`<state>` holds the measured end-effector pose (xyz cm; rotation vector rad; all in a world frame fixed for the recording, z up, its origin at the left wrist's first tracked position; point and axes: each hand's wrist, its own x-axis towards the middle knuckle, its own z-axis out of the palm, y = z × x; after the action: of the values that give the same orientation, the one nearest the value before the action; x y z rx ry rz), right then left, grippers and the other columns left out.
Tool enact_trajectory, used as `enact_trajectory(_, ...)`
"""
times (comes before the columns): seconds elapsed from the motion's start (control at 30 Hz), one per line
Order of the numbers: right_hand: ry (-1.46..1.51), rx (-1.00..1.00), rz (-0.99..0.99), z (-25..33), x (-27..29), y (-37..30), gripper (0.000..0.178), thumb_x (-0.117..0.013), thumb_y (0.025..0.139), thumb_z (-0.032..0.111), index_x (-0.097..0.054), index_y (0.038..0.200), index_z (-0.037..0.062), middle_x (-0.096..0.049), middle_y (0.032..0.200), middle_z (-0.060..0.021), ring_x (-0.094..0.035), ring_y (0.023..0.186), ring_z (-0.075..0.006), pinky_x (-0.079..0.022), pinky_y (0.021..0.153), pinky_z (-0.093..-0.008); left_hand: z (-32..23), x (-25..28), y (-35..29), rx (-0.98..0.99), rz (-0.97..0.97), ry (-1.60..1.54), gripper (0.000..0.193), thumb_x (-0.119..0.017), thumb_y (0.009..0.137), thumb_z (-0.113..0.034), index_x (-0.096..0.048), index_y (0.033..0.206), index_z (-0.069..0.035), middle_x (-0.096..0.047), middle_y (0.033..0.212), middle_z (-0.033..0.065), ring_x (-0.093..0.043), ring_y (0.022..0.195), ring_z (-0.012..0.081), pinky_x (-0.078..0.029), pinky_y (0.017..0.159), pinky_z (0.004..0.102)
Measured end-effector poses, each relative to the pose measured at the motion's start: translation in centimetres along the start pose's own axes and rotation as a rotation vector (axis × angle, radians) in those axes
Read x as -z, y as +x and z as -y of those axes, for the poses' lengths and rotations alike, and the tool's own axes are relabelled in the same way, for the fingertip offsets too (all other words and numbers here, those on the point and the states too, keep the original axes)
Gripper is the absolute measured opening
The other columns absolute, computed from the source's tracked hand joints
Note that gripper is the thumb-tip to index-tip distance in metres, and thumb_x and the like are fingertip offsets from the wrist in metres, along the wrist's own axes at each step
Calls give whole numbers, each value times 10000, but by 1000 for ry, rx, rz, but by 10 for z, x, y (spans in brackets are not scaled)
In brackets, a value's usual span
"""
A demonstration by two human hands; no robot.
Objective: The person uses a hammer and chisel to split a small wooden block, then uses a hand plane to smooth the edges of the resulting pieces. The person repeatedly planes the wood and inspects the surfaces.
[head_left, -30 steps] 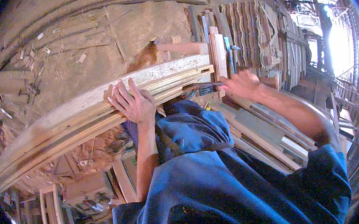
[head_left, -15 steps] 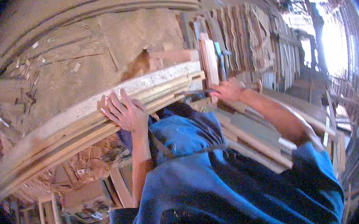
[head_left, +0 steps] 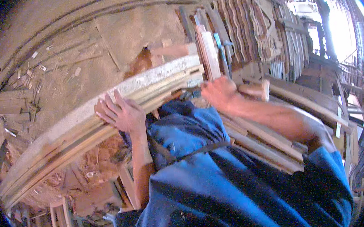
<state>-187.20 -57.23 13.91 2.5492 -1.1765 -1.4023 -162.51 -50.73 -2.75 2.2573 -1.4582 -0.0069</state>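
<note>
My left hand (head_left: pixel 122 112) lies with fingers spread across the long pale wooden strips (head_left: pixel 82 126), which rest side by side along a whitish beam (head_left: pixel 156 75). One strip has a dark slot near its right end. My right hand (head_left: pixel 219 93) is closed near that end, blurred by motion. A narrow dark-bladed tool (head_left: pixel 186 94) juts left from it toward the strips; its exact kind is unclear and its grip is hidden in the fist. A rounded wooden piece (head_left: pixel 255 91) shows just right of the fist.
Wood offcuts (head_left: pixel 25 78) and shavings litter the ground beyond the beam. Wavy-edged boards (head_left: pixel 244 28) stand at the far right, beside upright slats (head_left: pixel 207 52). More planks (head_left: pixel 263 143) lie under my right arm. A wooden frame (head_left: pixel 61 225) stands at lower left.
My right hand has moved slightly left, and the tool's blade shows less clearly. My left hand stays on the strips. The view has shifted a little.
</note>
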Motion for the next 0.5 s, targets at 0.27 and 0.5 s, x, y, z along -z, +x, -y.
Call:
enact_trajectory(0.27, 230, 63, 122, -59, -52, 17, 461, -444, 1007, 554, -659, 1142, 169, -743, 865, -146, -738, 800, -365, -587, 694, -533, 0, 1, 1, -17, 34, 0, 458, -589, 873, -195, -589, 1324, -119, -490, 1442, 171, -408, 1378, 415, -231, 1178, 634)
enact_trajectory(0.5, 236, 90, -76, -42, -87, 36, 435, -514, 992, 497, -676, 1079, 103, -715, 791, -128, -727, 724, -353, -581, 639, -492, -2, -6, 1, -32, -32, 10, 448, -593, 862, -170, -605, 1306, -116, -505, 1427, 172, -427, 1368, 411, -256, 1168, 626)
